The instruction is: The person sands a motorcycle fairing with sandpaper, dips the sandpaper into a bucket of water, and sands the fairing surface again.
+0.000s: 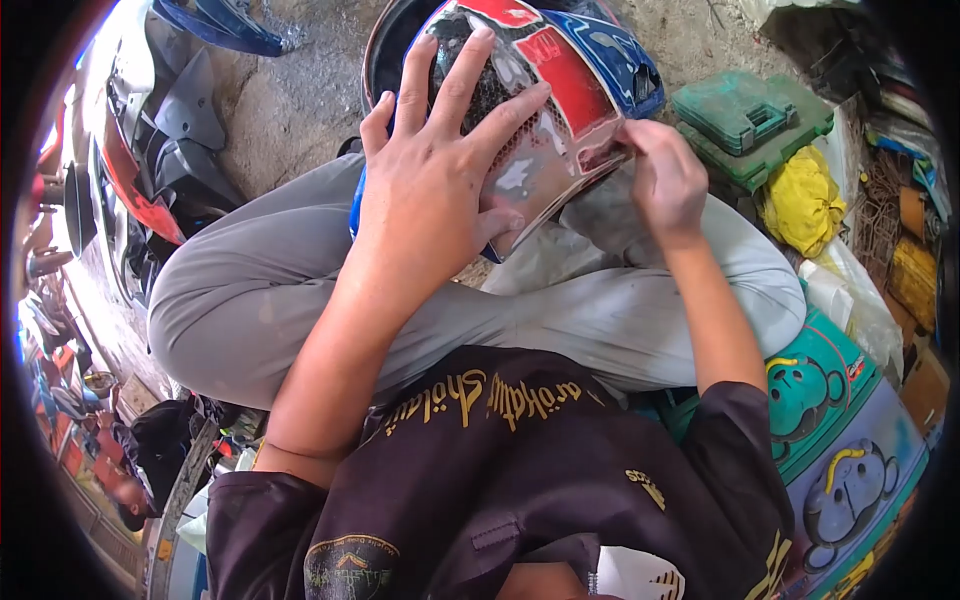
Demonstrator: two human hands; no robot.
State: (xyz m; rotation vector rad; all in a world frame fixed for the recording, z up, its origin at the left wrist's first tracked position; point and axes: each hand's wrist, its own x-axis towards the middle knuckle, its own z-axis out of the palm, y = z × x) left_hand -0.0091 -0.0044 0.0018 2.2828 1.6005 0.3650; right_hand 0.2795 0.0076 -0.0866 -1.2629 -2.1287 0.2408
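A curved painted shell (555,150) in blue, red and black honeycomb pattern lies across my lap, with dull greyish patches on its surface. It looks like a motorcycle body panel or a helmet; I cannot tell which. My left hand (430,150) rests on top of it, fingers spread over the honeycomb area. At the right edge, beside a red patch (565,80), the fingers of my right hand (665,180) are pinched together. Whatever lies between those fingertips is hidden. Grey trousers (250,290) show beneath the shell.
Behind the shell is a dark round rim (385,50). To the right are a green tool case (745,120), a yellow crumpled bag (805,205) and a teal box (820,380) with cartoon figures. Motorcycle fairings (185,110) lie at the left on the concrete floor (290,110).
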